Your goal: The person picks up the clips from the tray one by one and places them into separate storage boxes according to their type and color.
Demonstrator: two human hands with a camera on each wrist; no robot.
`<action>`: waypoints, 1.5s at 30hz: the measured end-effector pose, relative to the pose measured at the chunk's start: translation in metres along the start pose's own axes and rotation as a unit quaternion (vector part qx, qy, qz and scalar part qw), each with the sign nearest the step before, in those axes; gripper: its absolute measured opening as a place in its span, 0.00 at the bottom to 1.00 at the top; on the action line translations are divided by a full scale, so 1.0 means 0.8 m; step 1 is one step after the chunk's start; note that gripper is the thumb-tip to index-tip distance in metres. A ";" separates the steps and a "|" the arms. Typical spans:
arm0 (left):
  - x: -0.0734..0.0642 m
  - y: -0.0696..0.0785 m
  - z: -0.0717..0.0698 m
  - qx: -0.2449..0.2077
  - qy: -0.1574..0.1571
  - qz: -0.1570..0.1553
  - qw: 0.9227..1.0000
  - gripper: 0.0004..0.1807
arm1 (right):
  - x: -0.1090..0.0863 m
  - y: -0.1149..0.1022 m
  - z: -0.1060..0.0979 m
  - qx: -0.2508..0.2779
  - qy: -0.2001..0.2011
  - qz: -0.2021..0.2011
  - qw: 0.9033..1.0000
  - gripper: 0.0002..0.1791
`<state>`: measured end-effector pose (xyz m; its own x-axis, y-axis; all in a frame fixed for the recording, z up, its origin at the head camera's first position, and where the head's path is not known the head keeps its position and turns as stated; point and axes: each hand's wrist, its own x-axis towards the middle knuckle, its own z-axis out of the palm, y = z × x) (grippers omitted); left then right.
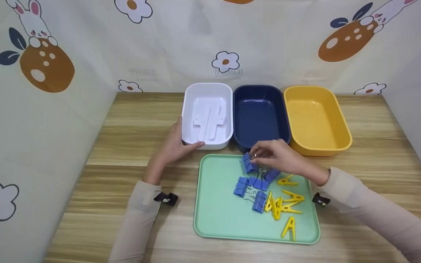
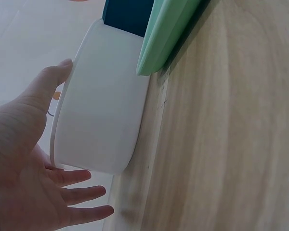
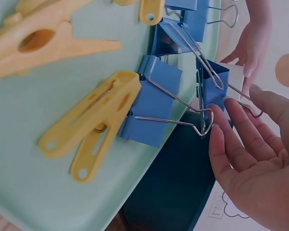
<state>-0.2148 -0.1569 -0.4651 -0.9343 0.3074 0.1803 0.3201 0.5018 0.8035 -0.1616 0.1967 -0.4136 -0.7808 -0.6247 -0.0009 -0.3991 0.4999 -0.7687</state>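
Note:
At the far edge of the green tray [image 1: 216, 215], my right hand [image 1: 281, 159] pinches a blue binder clip [image 1: 247, 163] by its wire handle. In the right wrist view that binder clip [image 3: 215, 89] stands tilted at the fingertips. Several more blue binder clips [image 1: 241, 186] lie in a cluster on the tray, beside several yellow clothespins [image 1: 289, 228]. My left hand [image 1: 174, 146] rests against the near left corner of the white bin [image 1: 210, 146]. In the left wrist view its thumb touches the rim, while the other fingers extend along the side.
A navy bin [image 1: 261, 120] and a yellow bin [image 1: 316, 120] stand in a row to the right of the white one. Long white plastic pieces [image 1: 205, 124] lie inside the white bin. Patterned cloth walls [image 1: 174, 44] border the wooden table [image 1: 122, 146].

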 end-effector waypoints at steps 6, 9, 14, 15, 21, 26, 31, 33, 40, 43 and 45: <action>-0.001 0.000 -0.001 0.006 0.000 -0.006 1.000 0.64 | 0.001 -0.007 -0.008 0.013 0.013 -0.001 1.000 0.10; -0.001 0.001 -0.002 0.013 0.000 -0.010 1.000 0.64 | 0.001 -0.011 -0.013 0.021 0.018 0.000 1.000 0.10; -0.002 0.001 -0.003 0.013 0.000 -0.009 1.000 0.64 | 0.003 -0.017 -0.020 0.032 0.020 0.007 0.999 0.11; -0.001 0.001 -0.003 0.013 0.000 -0.009 1.000 0.64 | 0.003 -0.018 -0.022 0.031 0.021 0.007 0.999 0.11; -0.001 -0.001 -0.003 0.012 -0.003 -0.009 1.000 0.64 | 0.004 -0.022 -0.029 0.027 0.031 0.013 0.999 0.10; -0.001 -0.001 -0.003 0.011 -0.003 -0.006 1.000 0.64 | 0.007 -0.022 -0.037 0.026 0.044 0.014 0.999 0.11; -0.001 0.000 -0.003 0.010 -0.002 -0.005 1.000 0.64 | 0.009 -0.020 -0.047 0.022 0.066 0.019 0.997 0.10; 0.000 0.000 -0.003 0.012 -0.002 -0.006 1.000 0.64 | 0.010 -0.020 -0.052 0.020 0.073 0.023 0.997 0.10; 0.000 0.000 -0.002 0.006 0.001 0.003 1.000 0.64 | 0.012 -0.017 -0.067 0.027 0.079 0.054 0.995 0.12; 0.000 -0.001 -0.001 0.006 0.001 0.001 1.000 0.65 | 0.015 -0.015 -0.072 0.021 0.086 0.060 0.994 0.12; 0.000 -0.001 -0.001 0.005 0.001 0.001 1.000 0.65 | 0.018 -0.015 -0.074 0.016 0.093 0.059 0.994 0.12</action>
<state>-0.2155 -0.1580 -0.4651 -0.9341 0.3066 0.1828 0.3234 0.5098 0.7972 -0.1968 0.2175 -0.3666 -0.8976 -0.4402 0.0241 -0.2869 0.5417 -0.7901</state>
